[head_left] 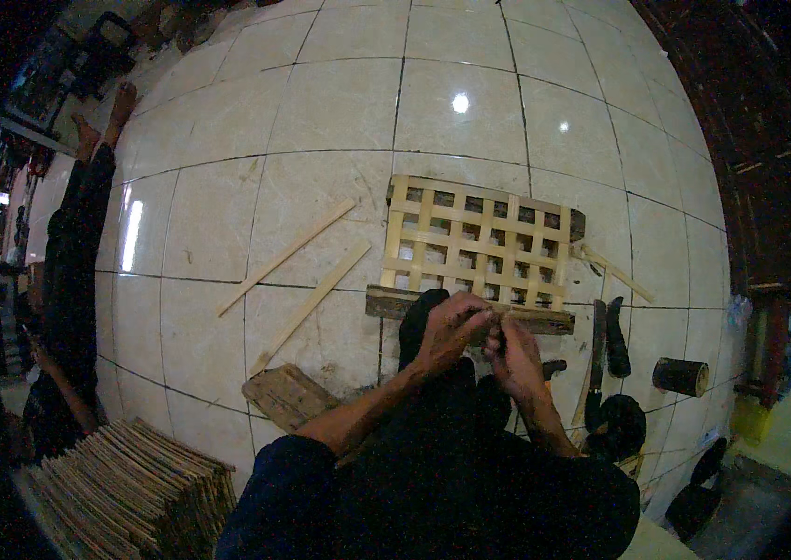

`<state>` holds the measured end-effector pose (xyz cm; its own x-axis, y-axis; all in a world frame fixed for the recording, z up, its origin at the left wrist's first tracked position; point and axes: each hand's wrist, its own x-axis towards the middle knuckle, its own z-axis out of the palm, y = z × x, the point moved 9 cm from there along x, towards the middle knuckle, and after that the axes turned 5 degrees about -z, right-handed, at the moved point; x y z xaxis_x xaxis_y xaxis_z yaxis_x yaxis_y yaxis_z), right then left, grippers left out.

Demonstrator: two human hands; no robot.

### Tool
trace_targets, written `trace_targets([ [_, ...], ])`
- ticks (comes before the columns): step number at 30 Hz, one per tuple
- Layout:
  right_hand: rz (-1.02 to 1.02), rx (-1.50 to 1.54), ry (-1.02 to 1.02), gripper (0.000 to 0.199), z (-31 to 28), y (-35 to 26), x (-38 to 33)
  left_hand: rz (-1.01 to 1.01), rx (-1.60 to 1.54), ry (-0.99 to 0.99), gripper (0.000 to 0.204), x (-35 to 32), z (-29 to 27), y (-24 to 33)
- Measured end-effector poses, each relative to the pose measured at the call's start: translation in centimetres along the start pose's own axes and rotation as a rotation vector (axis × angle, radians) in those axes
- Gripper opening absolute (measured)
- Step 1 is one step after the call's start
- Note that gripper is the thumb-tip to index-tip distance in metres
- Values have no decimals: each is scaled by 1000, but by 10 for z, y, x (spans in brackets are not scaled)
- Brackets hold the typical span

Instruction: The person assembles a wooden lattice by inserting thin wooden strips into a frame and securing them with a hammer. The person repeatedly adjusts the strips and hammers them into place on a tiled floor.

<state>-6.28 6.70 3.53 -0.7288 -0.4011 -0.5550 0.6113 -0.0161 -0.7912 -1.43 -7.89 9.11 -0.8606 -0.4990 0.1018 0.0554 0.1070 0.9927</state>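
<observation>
Meeting at the near edge of the lattice panel, the left hand (452,329) and the right hand (521,362) are positioned close together, fingers bent inward and toward each other. The fingertips are small and partly hidden; whether they grasp a strip end or are pressed together without one cannot be told.

The lattice panel (481,246), woven from flat pale strips with square openings, is located on the tiled floor (339,103) directly ahead of both hands. A near wooden bar (394,301) runs along its near edge, below the hands. A far wooden bar (578,225) lies at the opposite edge, its end projecting to the right.

Left of the panel, two loose strips (314,303) lie diagonally, roughly parallel and apart. A rough wooden block (291,397) lies near the left forearm. At lower left, a stack of thin slats (139,490) is arranged in a dense row. Right of the panel are a long-bladed tool (597,350), a black elongated object (616,338) beside it, and a dark cylinder (680,376) farther right.
</observation>
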Motion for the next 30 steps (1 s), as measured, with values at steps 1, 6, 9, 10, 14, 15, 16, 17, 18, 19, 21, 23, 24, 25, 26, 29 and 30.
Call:
trace_targets([
  [1,-135,-295,35,22,-26,-5,0,86,85,39,11,0,-13,10],
  [6,-569,-1393,307,28,-157,12,-64,-9,274,285,9,-5,-119,-13],
  [9,-510,-1696,259,30,-144,19,-96,81,433,312,11,-20,-144,-26],
  [10,-466,-1608,305,30,-150,21,-97,68,431,306,12,-24,-145,-33],
  [14,-380,-1473,503,25,-179,33,-106,12,420,327,14,-28,-143,-48],
  [15,-381,-1493,553,23,-188,42,-108,6,412,324,14,-27,-142,-49],
  [16,-347,-1374,551,23,-202,55,-107,0,404,322,15,-27,-142,-50],
  [17,-315,-1253,546,23,-220,71,-104,-5,400,320,15,-26,-142,-51],
  [18,-282,-1137,539,23,-239,87,-101,-4,389,328,15,-27,-143,-52],
  [19,-252,-1010,530,23,-257,104,-95,4,386,332,14,-26,-142,-52],
  [21,-218,-841,493,23,-256,107,-93,15,387,339,14,-27,-142,-54],
  [23,-242,-809,422,24,-199,64,-102,31,404,337,14,-26,-141,-58],
  [24,-267,-835,373,24,-156,29,-105,25,389,346,14,-29,-142,-60],
  [25,-319,-924,337,25,-137,11,-102,18,374,357,14,-32,-143,-63],
  [26,-374,-1003,301,26,-122,-4,-98,18,365,363,14,-31,-144,-62],
  [29,-463,-860,186,26,-96,-21,-78,69,393,354,14,-27,-138,-52],
  [30,-472,-876,120,26,-80,-27,-73,78,422,352,14,-27,-138,-50],
])
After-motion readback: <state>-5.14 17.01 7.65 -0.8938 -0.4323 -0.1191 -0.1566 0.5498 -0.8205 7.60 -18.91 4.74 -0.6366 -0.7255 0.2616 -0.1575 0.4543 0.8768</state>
